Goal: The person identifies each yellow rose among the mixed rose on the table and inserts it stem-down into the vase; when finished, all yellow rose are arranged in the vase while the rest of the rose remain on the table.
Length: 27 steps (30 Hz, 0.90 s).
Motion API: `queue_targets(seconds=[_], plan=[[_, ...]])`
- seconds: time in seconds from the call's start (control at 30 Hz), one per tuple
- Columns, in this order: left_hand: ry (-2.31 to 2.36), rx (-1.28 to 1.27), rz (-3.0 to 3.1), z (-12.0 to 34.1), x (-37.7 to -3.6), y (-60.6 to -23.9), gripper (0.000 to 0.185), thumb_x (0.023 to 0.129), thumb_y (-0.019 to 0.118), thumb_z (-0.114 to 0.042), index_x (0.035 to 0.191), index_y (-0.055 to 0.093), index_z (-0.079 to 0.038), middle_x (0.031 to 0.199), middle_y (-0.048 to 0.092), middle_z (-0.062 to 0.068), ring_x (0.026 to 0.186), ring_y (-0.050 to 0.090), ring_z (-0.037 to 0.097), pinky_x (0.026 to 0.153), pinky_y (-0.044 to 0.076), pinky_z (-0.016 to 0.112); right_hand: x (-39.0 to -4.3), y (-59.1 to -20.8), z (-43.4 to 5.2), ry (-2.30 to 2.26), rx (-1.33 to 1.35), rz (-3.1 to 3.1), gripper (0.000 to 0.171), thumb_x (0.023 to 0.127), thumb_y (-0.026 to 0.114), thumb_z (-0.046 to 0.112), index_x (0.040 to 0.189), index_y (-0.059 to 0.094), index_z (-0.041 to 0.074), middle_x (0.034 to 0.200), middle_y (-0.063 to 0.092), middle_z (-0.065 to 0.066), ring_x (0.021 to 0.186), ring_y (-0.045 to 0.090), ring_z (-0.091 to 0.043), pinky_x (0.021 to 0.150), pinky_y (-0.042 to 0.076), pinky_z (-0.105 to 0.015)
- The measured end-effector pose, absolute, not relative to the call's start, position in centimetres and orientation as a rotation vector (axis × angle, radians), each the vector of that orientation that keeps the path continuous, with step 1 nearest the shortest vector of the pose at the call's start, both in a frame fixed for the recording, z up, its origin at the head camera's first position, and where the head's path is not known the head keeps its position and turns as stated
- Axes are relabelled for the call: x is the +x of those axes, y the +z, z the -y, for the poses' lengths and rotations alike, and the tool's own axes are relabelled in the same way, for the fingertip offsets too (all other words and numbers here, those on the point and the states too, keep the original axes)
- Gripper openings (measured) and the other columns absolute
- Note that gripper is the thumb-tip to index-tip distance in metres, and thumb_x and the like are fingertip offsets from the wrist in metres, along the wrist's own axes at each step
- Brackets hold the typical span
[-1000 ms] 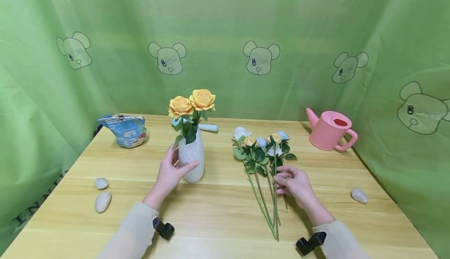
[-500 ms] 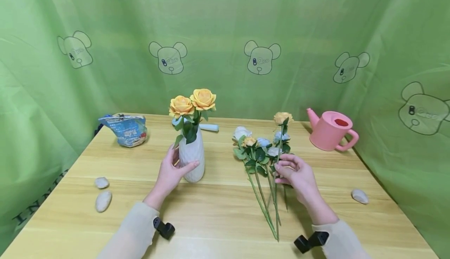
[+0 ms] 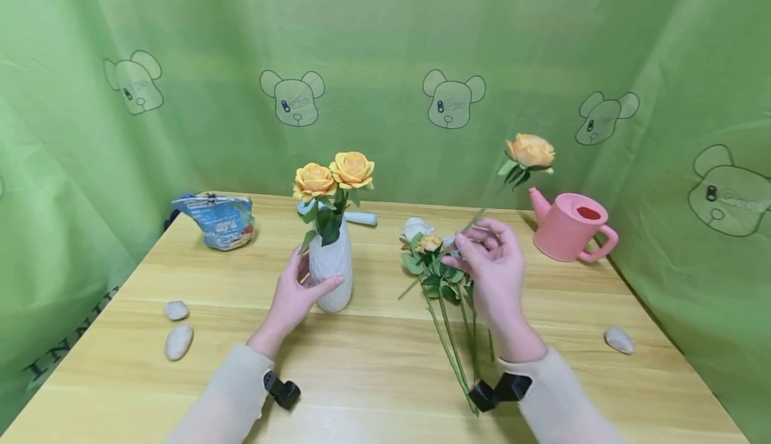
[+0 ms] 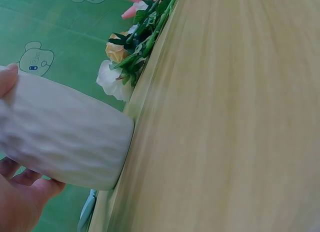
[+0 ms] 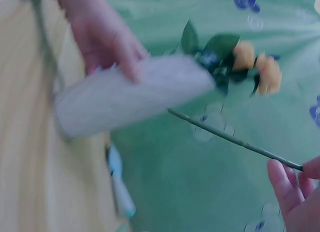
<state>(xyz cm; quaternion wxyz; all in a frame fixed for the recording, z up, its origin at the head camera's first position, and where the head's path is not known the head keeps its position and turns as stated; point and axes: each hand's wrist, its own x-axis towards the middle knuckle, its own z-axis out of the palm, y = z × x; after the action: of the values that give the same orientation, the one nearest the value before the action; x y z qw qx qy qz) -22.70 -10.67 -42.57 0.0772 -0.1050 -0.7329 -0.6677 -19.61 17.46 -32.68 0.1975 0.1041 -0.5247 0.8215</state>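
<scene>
My left hand (image 3: 297, 290) grips the white textured vase (image 3: 332, 273), which stands upright on the table with two yellow-orange roses (image 3: 352, 170) in it. Fingers and thumb lie on either side of the vase in the left wrist view. Between thumb and fingers, my right hand (image 3: 490, 263) pinches the stem of a peach rose (image 3: 531, 152), held above the table. Its bloom leans up and to the right, and the stem's lower end points toward the vase. Below that hand lie several white, blue and orange flowers (image 3: 442, 276), partly hidden by it.
A pink watering can (image 3: 566, 228) stands at the back right and a blue bag (image 3: 224, 223) at the back left. Behind the vase lies a light blue handled tool (image 3: 361, 218). Stones (image 3: 179, 342) rest at the left, another stone (image 3: 618, 339) at the right. Green curtains surround the table.
My right hand has lifted the peach rose from the bunch, rising and tilting it so the bloom swings up and right. The left hand stays on the vase.
</scene>
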Motion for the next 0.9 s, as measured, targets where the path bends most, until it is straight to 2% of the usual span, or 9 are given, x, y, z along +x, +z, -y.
queue_targets(seconds=[0.17,0.57,0.9], plan=[[-2.016,-0.313,2.216,10.5,-21.5,-40.5,0.079,0.079,0.076,-0.016,0.143,0.031,-0.013,0.140,0.040,0.015,0.127,0.039,0.026,0.105,0.033,0.042,-20.4,-30.3,-14.3,2.269,0.415,1.315,0.029,0.083,0.060,-0.012,0.106,0.048,0.002,0.087,0.055,-0.013,0.070,0.064,-0.025,0.059,0.057,-0.038],[-2.017,-0.322,2.213,10.5,-21.5,-40.5,0.077,0.079,0.076,-0.016,0.142,0.031,-0.013,0.138,0.041,0.016,0.126,0.040,0.027,0.104,0.034,0.041,-21.5,-27.2,-8.6,2.153,0.530,1.241,0.024,0.087,0.057,-0.007,0.107,0.044,-0.001,0.089,0.052,-0.017,0.074,0.062,-0.029,0.065,0.056,-0.043],[-2.029,-0.346,2.177,10.4,-21.6,-40.7,0.077,0.078,0.076,-0.012,0.142,0.032,-0.013,0.135,0.044,0.017,0.123,0.043,0.028,0.103,0.036,0.041,-22.0,-27.7,-6.7,2.034,0.618,1.311,0.025,0.088,0.058,-0.005,0.107,0.043,-0.002,0.088,0.052,-0.014,0.076,0.061,-0.028,0.065,0.056,-0.043]])
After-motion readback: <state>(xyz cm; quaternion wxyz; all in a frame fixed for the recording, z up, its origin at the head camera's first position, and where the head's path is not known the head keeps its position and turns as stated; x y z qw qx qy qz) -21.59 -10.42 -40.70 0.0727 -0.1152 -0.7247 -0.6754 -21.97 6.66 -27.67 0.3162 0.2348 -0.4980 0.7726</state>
